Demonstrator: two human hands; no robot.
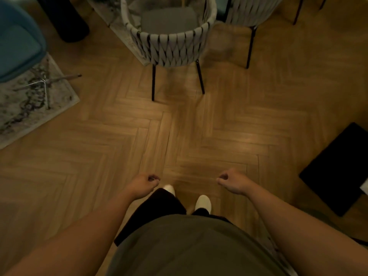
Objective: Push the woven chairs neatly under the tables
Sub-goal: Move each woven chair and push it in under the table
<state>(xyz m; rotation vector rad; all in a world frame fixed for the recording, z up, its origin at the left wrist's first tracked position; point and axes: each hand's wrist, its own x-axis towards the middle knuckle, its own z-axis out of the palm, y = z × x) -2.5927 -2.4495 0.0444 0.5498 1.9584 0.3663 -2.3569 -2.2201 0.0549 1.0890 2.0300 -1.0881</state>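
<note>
A grey woven chair [173, 50] with a grey seat cushion and thin black legs stands ahead at the top centre, its curved back towards me. A second woven chair [251, 12] is partly cut off at the top right. No tabletop shows plainly. My left hand [143, 184] and my right hand [233, 181] are held out low in front of my body, well short of the chairs. Both have their fingers curled in and hold nothing.
A teal chair [18, 46] on metal legs stands on a patterned rug [29, 102] at the left. A dark round object [67, 20] sits at the upper left, a black flat object [338, 168] at the right. Herringbone wood floor [179, 126] lies between me and the chairs.
</note>
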